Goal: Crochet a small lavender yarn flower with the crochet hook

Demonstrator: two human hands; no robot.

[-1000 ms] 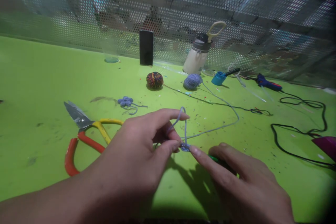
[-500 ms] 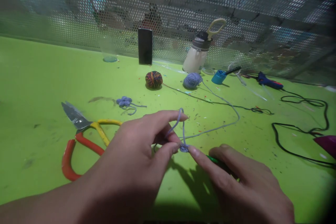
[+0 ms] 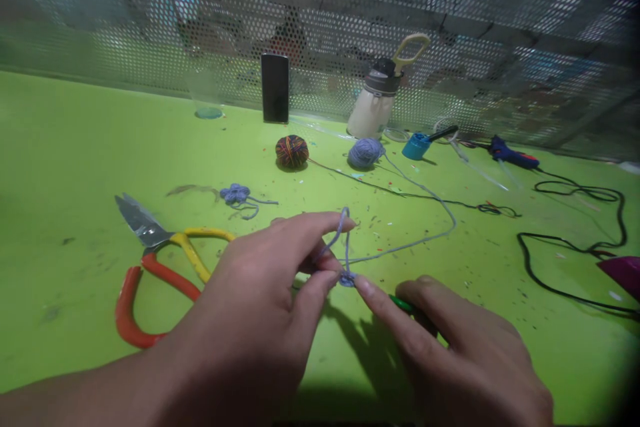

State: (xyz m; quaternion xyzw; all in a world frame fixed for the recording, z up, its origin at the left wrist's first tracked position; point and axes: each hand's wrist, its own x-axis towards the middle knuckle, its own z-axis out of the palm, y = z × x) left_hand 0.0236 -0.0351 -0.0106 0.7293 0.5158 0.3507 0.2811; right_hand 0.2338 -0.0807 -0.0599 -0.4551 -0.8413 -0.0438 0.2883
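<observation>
Between the thumb and fingers of my left hand [image 3: 270,287] is pinched a small purple crochet piece [image 3: 347,279]. A strand of purple yarn [image 3: 346,233] loops over the raised left index finger and runs down to the piece. My right hand [image 3: 450,333] is closed around a green-handled crochet hook [image 3: 401,305], with its index fingertip touching the piece's right edge. The hook's tip is hidden at the stitches. From my left hand the yarn trails across the green table to a purple yarn ball [image 3: 365,153].
Orange-and-yellow-handled scissors [image 3: 193,257] lie left, partly behind my left forearm. Beyond are a crocheted flower [image 3: 235,194], a multicoloured yarn ball [image 3: 292,151], a phone [image 3: 275,89], a bottle [image 3: 373,103], a blue container [image 3: 417,146] and a glue gun [image 3: 513,153]. Black cable [image 3: 523,253] curls right.
Both hands and the crochet piece have shifted very slightly left in view, as has the whole scene. The grip of each hand looks the same.
</observation>
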